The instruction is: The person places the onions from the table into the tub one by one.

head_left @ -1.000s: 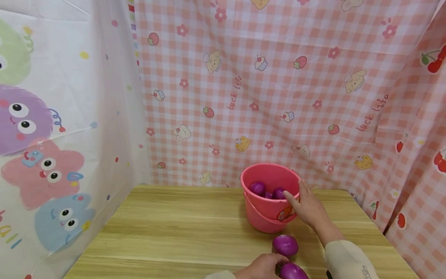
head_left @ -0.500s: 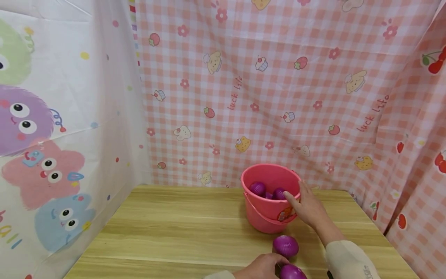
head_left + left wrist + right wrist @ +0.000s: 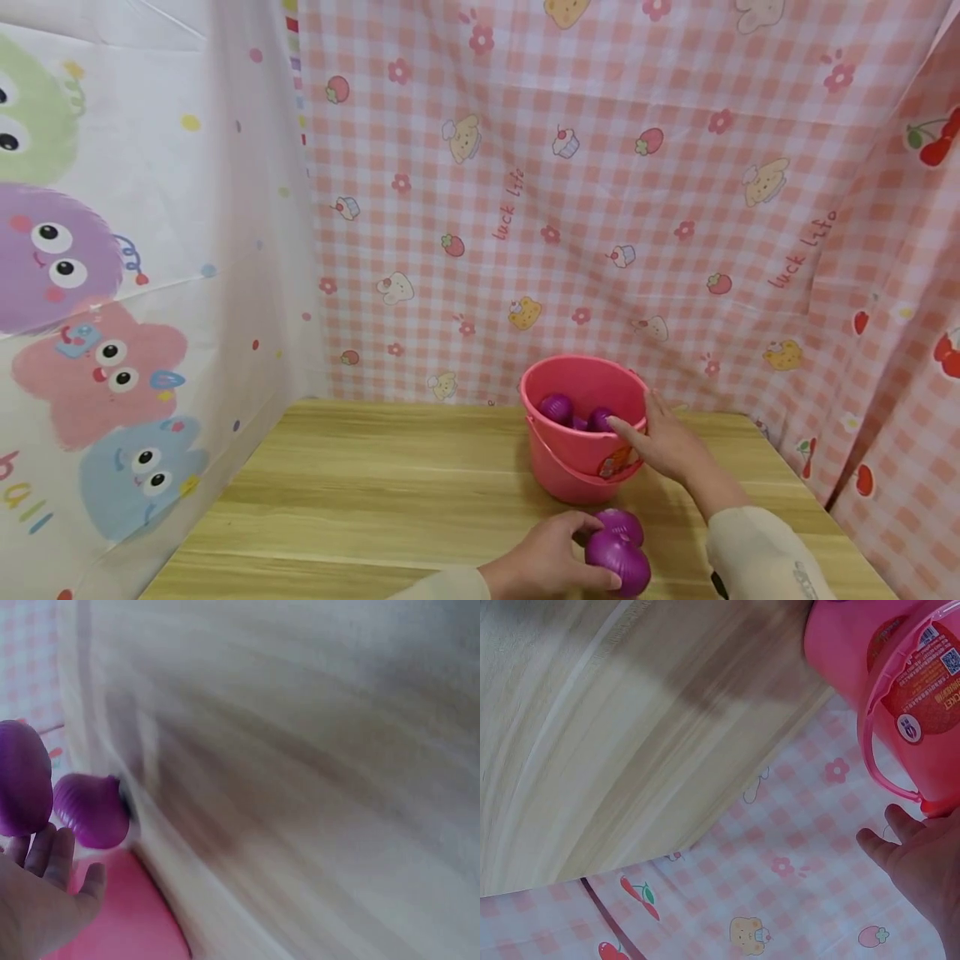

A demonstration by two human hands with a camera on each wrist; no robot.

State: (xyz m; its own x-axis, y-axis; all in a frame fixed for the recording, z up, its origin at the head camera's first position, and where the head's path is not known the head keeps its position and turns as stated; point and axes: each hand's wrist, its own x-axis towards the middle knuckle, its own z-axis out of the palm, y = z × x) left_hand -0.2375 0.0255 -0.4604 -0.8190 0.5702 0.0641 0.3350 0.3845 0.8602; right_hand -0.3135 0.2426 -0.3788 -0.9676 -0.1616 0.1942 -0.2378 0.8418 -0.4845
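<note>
In the head view, my left hand (image 3: 551,554) holds a purple onion (image 3: 619,565) between thumb and fingers. Just behind it another purple onion (image 3: 622,525) sits on the table, partly covered. The left wrist view shows the held onion (image 3: 24,778) at the fingertips and the other onion (image 3: 91,811) beyond it. My right hand (image 3: 667,442) holds the right rim of a pink bucket (image 3: 562,471), thumb over the rim. Several purple onions (image 3: 557,408) lie inside the bucket. In the right wrist view, some fingers of that hand (image 3: 922,859) extend beside the bucket.
A wood-grain table (image 3: 375,492) carries the bucket near its back right. Behind it hangs a pink checked cloth (image 3: 420,333); a white cartoon cloth (image 3: 225,333) stands along the left. The bucket's handle (image 3: 558,458) hangs down at the front.
My left hand has moved forward with the front onion, which now overlaps the onion behind it in view. The right hand and bucket stay in place. The head view has shifted slightly.
</note>
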